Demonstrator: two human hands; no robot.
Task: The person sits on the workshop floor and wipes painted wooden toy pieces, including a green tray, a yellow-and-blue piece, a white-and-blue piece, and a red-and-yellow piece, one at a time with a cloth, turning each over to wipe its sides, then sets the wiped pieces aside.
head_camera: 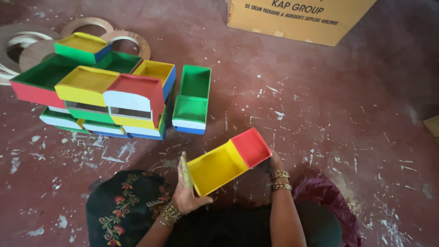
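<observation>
So, head view: my left hand and right hand are both clamped on the ends of a yellow-and-red painted wooden tray over my lap. A stack of painted trays sits finished on the reddish paint-flecked floor, well apart; this one's apparently left.

Gold bangles, floral-embroidered dark clothing

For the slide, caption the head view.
Both hands, left hand and right hand, hold a yellow-and-red painted box beside stacked painted boxes.
</observation>
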